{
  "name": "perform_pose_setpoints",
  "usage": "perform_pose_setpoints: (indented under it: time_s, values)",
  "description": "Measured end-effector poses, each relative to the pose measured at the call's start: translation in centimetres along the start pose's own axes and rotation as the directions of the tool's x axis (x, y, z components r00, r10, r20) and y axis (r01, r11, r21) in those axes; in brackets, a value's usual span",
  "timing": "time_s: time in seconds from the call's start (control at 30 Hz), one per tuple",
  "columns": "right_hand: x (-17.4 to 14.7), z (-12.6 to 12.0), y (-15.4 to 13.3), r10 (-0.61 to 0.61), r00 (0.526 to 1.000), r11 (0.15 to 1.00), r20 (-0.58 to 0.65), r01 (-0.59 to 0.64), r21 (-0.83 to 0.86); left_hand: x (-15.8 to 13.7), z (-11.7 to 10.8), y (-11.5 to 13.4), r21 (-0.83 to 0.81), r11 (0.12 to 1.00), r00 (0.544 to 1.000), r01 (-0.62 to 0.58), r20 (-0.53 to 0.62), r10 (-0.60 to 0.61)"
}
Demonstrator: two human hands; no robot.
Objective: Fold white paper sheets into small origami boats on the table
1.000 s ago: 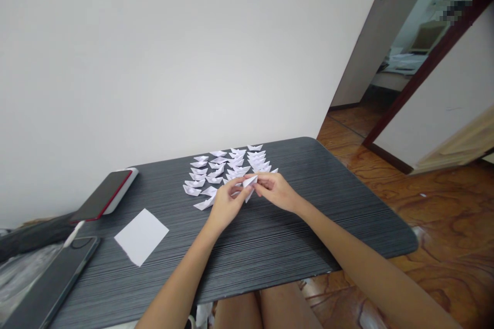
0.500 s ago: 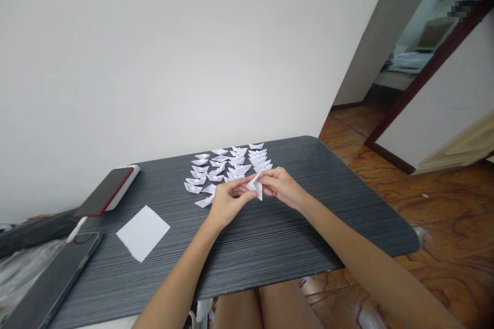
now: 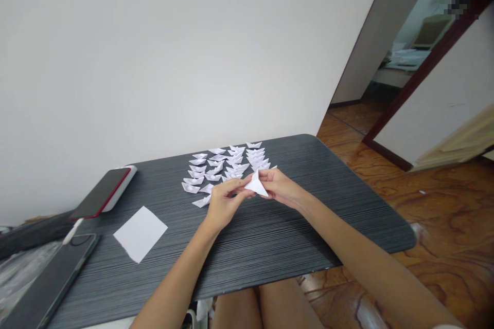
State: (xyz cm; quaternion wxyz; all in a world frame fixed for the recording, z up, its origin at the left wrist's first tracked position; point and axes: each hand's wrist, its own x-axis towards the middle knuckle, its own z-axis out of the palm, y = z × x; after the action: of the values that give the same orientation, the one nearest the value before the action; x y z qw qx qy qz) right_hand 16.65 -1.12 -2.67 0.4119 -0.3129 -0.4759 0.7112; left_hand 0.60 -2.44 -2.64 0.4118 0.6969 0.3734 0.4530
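Observation:
Both hands hold one small folded white paper boat (image 3: 257, 185) above the middle of the dark table. My left hand (image 3: 227, 199) pinches its left side between thumb and fingers. On its other side, my right hand (image 3: 281, 186) grips it, the fingers partly hidden behind the paper. Just beyond the hands, several white paper boats (image 3: 198, 161) lie in rough columns on the table; the nearest ones are partly covered by my hands. A flat square sheet of white paper (image 3: 141, 234) rests to the left of my left forearm.
The dark wood-grain table (image 3: 324, 195) stands against a white wall. At its left are a dark device with a red edge (image 3: 101, 193), a white cable (image 3: 72, 231) and a phone (image 3: 52, 282). To the right is a wooden floor (image 3: 386, 185) and a doorway.
The paper boat has turned between my fingers: its lower point, formerly pointing down, now spreads toward the right. My hands stay close together in nearly the same place.

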Motion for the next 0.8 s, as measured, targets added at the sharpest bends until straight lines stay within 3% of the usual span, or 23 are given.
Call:
perform_pose_setpoints:
  time_s: [0.3, 0.6, 0.8]
  values:
    - [-0.2, 0.2, -0.5, -0.022, 0.997, 0.991, 0.071, 0.031, -0.127, 0.2, 0.4, 0.2, -0.198, 0.965, 0.984, 0.172, -0.011, -0.177]
    - [-0.4, -0.2, -0.7, -0.041, 0.993, 0.977, 0.107, 0.062, -0.204, 0.6, 0.4, 0.0, -0.316, 0.920, 0.966, 0.232, -0.039, -0.257]
    - [-0.7, -0.5, -1.2, -0.187, 0.970, 0.945, 0.158, 0.221, -0.240, 0.7, 0.4, -0.3, -0.402, 0.882, 0.944, 0.247, -0.104, -0.312]
